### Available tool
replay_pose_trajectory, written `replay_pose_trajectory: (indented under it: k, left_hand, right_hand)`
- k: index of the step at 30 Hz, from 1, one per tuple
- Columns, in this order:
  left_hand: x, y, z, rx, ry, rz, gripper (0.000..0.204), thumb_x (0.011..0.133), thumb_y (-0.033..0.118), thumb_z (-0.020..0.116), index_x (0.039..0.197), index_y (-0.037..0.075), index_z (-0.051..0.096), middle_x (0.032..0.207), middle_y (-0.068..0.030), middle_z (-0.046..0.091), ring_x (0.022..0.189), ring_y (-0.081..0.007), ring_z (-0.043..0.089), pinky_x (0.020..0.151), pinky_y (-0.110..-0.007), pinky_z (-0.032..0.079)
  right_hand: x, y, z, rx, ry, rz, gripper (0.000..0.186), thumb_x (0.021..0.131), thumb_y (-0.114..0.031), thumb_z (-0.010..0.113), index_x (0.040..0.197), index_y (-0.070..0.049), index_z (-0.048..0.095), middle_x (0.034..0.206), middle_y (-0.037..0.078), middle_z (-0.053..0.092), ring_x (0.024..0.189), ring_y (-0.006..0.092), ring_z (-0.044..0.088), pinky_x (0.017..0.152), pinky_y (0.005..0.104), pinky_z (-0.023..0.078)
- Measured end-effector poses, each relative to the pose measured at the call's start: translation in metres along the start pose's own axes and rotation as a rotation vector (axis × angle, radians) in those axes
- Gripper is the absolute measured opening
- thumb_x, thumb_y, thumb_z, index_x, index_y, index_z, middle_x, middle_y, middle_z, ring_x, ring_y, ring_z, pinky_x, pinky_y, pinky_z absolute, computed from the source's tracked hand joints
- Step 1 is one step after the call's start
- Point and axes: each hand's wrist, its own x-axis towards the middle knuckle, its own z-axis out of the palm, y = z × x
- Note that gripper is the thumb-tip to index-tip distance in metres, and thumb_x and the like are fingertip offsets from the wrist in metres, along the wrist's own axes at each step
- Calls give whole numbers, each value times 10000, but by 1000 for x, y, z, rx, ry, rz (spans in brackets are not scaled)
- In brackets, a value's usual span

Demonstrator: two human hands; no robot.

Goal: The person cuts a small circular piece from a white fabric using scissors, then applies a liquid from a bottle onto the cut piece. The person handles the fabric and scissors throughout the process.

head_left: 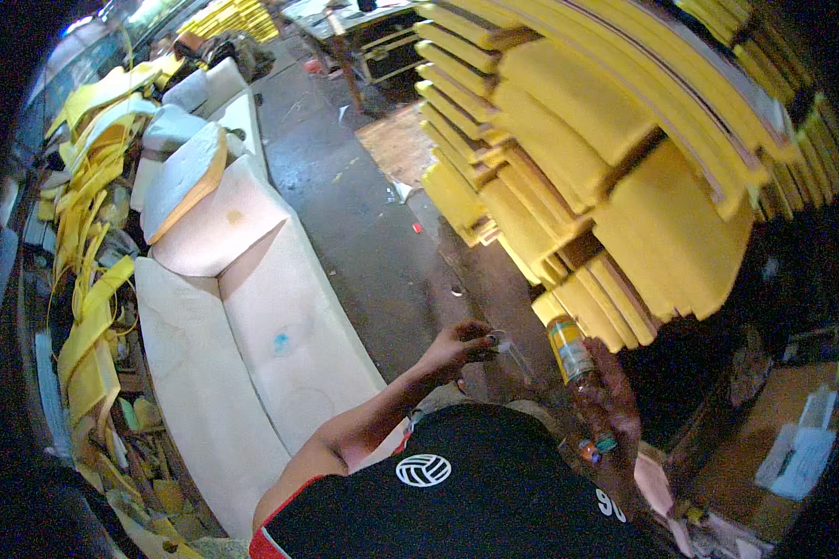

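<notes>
In my right hand [615,387] is a bottle [570,350] with a yellow and pale label, held tilted on the right in front of my body. Small green and orange-and-blue bits show by the lower end of that hand; I cannot make out what they belong to. My left hand [461,348] is raised to the left of the bottle, apart from it. Its fingers are pinched together at a thin, pale, see-through thing [505,346], too small and blurred to name.
A long whitish sofa-like foam piece [289,326] lies on the left, with a foam cushion [186,182] on it. Yellow foam scraps [89,326] heap beyond. Stacked yellow foam slabs [578,140] rise on the right above the dark floor [345,214]. A cardboard box [750,447] stands lower right.
</notes>
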Motion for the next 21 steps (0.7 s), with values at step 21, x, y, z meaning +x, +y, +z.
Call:
replay_pose_trajectory:
  k: [21]
  left_hand:
    - [25,194,-315,-438,771,300,355,899,62,638,1179,58,420,1012,-145,653,868,-232,671,719,-382,579]
  right_hand:
    - [435,-179,466,-107,-696,65,731,845,-219,683,1460,-34,333,1337,160,507,1102,256,583,855,371,551]
